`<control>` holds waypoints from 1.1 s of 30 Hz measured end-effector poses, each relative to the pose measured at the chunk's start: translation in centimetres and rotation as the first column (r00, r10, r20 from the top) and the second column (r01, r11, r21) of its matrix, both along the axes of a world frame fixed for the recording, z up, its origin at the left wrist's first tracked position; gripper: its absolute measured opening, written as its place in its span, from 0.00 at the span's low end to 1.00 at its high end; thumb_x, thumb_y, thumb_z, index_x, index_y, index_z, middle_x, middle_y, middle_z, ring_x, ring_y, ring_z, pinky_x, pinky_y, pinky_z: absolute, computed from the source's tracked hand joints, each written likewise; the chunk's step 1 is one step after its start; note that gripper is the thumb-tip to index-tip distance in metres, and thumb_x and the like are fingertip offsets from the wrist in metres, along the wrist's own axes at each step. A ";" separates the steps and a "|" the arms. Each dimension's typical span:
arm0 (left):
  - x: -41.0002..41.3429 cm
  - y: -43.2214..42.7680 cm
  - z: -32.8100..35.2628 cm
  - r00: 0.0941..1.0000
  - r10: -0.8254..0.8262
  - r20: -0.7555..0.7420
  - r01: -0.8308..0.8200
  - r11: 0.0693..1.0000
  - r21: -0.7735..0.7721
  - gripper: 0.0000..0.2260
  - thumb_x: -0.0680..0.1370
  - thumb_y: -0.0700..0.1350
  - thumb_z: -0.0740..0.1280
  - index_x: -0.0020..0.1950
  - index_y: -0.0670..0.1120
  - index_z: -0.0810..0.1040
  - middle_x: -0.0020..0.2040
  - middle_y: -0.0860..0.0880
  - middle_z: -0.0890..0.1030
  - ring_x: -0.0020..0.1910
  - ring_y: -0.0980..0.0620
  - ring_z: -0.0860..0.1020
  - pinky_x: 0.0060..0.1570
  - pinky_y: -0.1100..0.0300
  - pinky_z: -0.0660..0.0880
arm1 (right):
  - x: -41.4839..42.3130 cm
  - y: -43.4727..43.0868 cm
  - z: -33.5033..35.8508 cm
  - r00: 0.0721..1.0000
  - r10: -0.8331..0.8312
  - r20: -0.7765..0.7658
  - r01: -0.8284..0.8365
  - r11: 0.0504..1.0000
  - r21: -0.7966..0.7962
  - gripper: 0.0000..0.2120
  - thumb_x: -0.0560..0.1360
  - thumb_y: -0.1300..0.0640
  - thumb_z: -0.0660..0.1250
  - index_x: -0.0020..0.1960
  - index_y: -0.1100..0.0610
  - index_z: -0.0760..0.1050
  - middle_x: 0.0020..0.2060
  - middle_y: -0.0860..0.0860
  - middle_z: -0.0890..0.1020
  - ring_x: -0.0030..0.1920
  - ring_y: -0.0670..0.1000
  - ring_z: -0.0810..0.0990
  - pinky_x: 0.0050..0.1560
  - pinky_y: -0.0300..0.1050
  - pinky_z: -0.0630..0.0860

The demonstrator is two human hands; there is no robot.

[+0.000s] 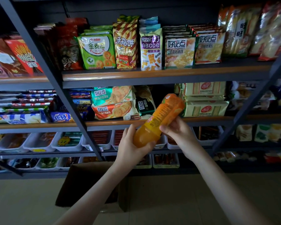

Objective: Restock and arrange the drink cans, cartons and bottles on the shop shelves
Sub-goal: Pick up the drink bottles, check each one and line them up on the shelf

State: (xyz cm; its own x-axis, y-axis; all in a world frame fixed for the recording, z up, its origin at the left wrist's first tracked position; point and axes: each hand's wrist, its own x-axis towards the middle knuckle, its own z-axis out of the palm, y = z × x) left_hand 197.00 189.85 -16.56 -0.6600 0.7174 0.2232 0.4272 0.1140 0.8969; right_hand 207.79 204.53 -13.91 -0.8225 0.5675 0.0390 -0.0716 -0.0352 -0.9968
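An orange juice bottle [161, 118] with an orange and yellow label is held tilted in front of the shelves, one end pointing up and to the right. My left hand [132, 147] grips its lower, unlabelled end from below. My right hand [177, 133] holds the labelled middle from the right side, thumb across the label. The bottle hangs in the air level with the second shelf edge [113, 123], touching no shelf. Which end carries the cap I cannot tell.
Dark metal shelves hold snack packets [97, 51] and biscuit packs [204, 101]; lower rows carry white bins [68, 142] of small goods. Slanted grey uprights [58, 85] cross the view. An open cardboard box [91, 184] stands on the tan floor under my arms.
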 end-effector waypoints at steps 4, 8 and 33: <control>0.0 0.1 0.8 0.995 0.070 0.067 -0.068 0.997 -0.028 0.26 0.61 0.62 0.72 0.57 0.68 0.70 0.54 0.48 0.77 0.50 0.50 0.79 0.45 0.55 0.80 | 0.4 0.9 -1.6 0.954 -0.291 0.077 0.168 0.727 0.665 0.52 0.65 0.45 0.76 0.78 0.53 0.49 0.77 0.56 0.57 0.77 0.54 0.54 0.75 0.55 0.54; -0.3 -0.2 1.9 0.997 0.055 0.045 -0.051 0.996 -0.071 0.26 0.59 0.63 0.72 0.55 0.69 0.70 0.54 0.51 0.75 0.51 0.51 0.77 0.46 0.54 0.79 | 0.5 0.8 -2.0 0.989 -0.133 0.071 -0.063 0.064 0.996 0.43 0.72 0.63 0.73 0.78 0.51 0.53 0.77 0.55 0.58 0.78 0.57 0.50 0.76 0.61 0.48; -4.8 0.7 8.7 0.887 -0.221 -0.405 0.278 0.957 0.085 0.40 0.73 0.44 0.74 0.75 0.68 0.56 0.59 0.56 0.78 0.49 0.54 0.78 0.51 0.61 0.77 | -3.4 -1.9 8.5 0.993 -0.084 -0.078 0.094 0.988 0.126 0.21 0.64 0.52 0.75 0.57 0.50 0.78 0.50 0.47 0.85 0.54 0.49 0.83 0.57 0.50 0.78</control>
State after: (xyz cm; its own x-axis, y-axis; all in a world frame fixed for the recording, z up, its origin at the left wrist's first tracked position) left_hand 192.16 190.51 -7.86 -0.3039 0.7906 0.5315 0.7414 -0.1541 0.6531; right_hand 204.35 202.59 -5.37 -0.7613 0.6245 0.1742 -0.1404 0.1035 -0.9847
